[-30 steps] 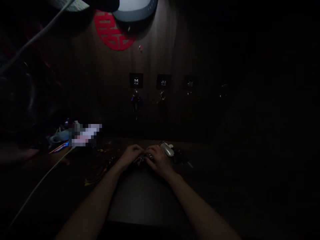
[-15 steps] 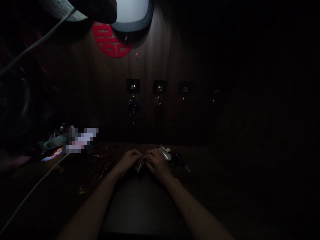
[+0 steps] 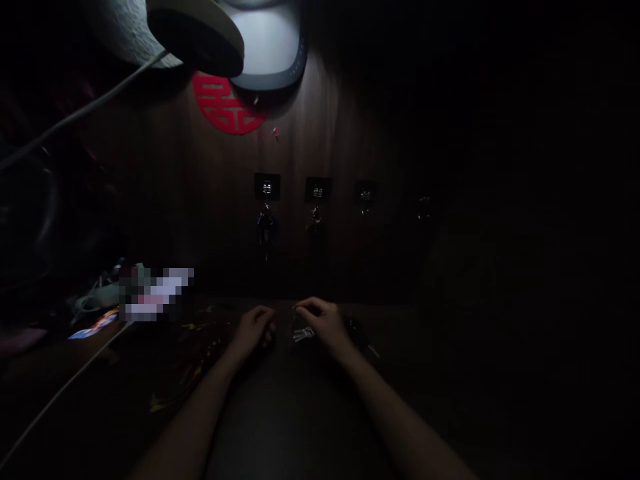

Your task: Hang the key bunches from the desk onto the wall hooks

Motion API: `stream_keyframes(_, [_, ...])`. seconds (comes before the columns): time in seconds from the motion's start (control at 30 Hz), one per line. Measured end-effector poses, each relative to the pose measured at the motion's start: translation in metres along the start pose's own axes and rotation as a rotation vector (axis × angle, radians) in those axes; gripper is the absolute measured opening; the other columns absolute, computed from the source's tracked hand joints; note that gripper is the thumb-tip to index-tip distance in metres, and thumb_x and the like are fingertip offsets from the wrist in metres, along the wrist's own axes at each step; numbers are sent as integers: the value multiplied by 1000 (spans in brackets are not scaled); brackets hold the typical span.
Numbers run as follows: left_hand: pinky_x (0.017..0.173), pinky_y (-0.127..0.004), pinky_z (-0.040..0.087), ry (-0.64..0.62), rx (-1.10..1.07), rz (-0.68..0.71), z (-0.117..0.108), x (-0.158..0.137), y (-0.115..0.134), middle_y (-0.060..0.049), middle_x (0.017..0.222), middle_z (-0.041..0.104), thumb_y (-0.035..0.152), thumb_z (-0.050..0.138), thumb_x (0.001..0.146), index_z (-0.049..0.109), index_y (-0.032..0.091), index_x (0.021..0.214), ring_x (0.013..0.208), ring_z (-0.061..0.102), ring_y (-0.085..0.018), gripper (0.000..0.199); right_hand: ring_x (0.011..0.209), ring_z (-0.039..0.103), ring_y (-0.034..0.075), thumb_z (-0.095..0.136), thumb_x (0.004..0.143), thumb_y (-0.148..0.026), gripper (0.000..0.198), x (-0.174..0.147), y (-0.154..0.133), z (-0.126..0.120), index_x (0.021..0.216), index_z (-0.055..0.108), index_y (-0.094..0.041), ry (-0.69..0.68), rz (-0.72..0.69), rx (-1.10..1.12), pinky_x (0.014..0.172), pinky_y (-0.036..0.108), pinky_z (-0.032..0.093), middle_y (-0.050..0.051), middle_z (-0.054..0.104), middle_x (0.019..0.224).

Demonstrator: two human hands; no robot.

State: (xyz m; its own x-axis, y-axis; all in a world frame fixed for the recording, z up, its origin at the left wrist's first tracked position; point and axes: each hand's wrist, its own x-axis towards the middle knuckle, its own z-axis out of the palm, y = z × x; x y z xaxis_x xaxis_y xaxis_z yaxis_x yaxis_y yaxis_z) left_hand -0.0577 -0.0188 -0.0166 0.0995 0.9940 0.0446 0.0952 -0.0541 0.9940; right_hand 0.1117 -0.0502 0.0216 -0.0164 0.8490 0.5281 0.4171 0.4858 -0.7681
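Note:
In the dim head view, a bunch of silver keys hangs just under the pinched thumb and forefinger of my right hand, apparently held by its ring. My left hand is a little to the left, apart from the keys. Its fingers are curled and pressed together; whatever they may hold is too dark to make out. Partly behind my right hand, a dark key with a metal blade lies on the tabletop.
Wall hooks run along the dark wooden back panel, with keys hanging from the left ones. A lit lamp is above, beside a red paper cutout. Left are dark cords, a pale cable and a blurred-out bright object.
My hands have moved apart, the keys staying with the right one. The silver fob seen beside my right hand is out of sight now. The view has tilted up slightly.

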Motion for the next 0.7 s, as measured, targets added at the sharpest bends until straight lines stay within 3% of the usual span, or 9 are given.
stream_keyframes(0.17, [38,-18,32,21,123,68,-2,3,-6,5,50,53,47,50,69,54,18,75,37,45,-8,31,72,65,17,63,66,-29,13,47,-21,-28,71,69,-18,86,69,65,69,29,49,1,70,72])
stream_keyframes(0.37, [41,-18,34,-1,185,88,-1,6,-12,5,49,53,40,48,72,55,17,75,39,47,-8,25,74,63,17,63,65,-28,15,110,-54,-57,69,68,-15,291,-104,11,74,31,48,2,69,70])
stream_keyframes(0.53, [42,-19,35,-9,208,113,0,6,-14,5,50,52,38,47,73,55,17,74,41,47,-9,23,69,61,15,61,65,-24,11,150,-74,-63,63,66,-14,422,-206,-16,71,31,47,0,66,65])
stream_keyframes(0.7, [45,-19,36,-37,223,119,-2,5,-14,4,52,53,37,47,73,56,17,74,44,49,-9,22,62,58,14,61,60,-19,6,171,-73,-60,56,62,-14,484,-165,-34,66,29,46,-1,61,56])
